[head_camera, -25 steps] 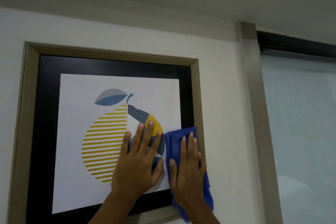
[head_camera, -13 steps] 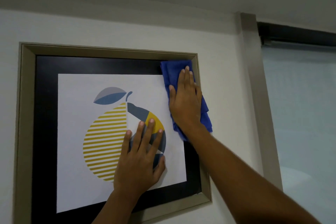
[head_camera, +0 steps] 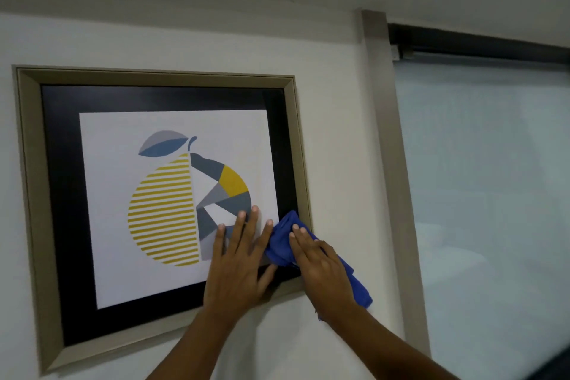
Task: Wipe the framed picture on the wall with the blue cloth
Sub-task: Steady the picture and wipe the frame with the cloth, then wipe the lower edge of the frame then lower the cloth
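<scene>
The framed picture (head_camera: 37, 194) hangs on the white wall: a beige frame, a black mat and a print of a striped yellow fruit. My left hand (head_camera: 239, 268) lies flat on the glass at the lower right of the print, fingers spread. My right hand (head_camera: 320, 268) presses the bunched blue cloth (head_camera: 282, 241) against the frame's lower right corner. Part of the cloth hangs out below my right palm.
A beige vertical trim (head_camera: 388, 163) runs down the wall right of the picture. Beyond it is a window with a pale roller blind (head_camera: 487, 194) under a dark rail (head_camera: 475, 43). The ceiling is close above.
My right hand swept the cloth from the frame's upper right corner down to its lower right corner. My left hand stayed flat on the glass. The view shifted, so the picture sits lower left.
</scene>
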The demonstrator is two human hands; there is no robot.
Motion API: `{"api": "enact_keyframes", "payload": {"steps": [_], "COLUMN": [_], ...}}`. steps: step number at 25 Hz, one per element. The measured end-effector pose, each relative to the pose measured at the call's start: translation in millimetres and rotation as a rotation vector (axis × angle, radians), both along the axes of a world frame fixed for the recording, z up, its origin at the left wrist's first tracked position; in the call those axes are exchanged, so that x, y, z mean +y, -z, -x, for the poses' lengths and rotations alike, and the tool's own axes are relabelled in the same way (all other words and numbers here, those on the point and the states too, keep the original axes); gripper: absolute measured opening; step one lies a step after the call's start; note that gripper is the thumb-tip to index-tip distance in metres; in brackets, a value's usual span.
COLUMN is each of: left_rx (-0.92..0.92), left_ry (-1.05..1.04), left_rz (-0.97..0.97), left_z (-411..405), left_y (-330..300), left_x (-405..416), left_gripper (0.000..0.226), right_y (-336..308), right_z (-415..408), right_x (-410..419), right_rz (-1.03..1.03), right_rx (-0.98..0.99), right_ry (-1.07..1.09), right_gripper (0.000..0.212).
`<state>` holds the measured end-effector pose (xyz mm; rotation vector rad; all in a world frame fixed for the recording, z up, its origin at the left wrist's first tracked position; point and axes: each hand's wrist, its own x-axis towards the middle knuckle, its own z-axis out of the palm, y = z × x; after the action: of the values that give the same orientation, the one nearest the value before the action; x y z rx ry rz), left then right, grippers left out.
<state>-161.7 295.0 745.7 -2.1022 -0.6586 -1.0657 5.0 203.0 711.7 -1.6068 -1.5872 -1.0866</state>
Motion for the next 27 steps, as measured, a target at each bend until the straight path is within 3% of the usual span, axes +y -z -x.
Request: {"api": "enact_keyframes", "payload": {"steps": [7,12,17,23,27], "left_rx": [0.133,0.337,0.53,0.711,0.74], "left_ry": [0.066,0.16,0.26,0.435,0.438], "left_rz": [0.067,0.239,0.495,0.874,1.144], "left_z": [-64.9,-137.9,-196.0,-219.6,-226.9], "left_y": [59.5,163.4,309.6,551.3,704.3], "left_x": [-35.3,-75.8,-138.4,-228.7,-273.2], "left_gripper": [0.06,0.069,0.066,0.073,0.062], "right_y": [70.0,168.3,298.7,520.6,660.1], "right_z": [-44.6,-102.8,-147.5,-170.7,-167.2], "right_x": [-62.7,-133.5,-211.7,-296.8,-326.1], "right_rz": [0.11,0.299,0.59,0.846,0.918], "right_rx": [0.089,0.19,0.344,0.534,0.689], "right_ry": [-0.006,0.112,0.231,0.336,0.412], "right_gripper": [0.082,0.078,0.084,0.09,0.081]}}
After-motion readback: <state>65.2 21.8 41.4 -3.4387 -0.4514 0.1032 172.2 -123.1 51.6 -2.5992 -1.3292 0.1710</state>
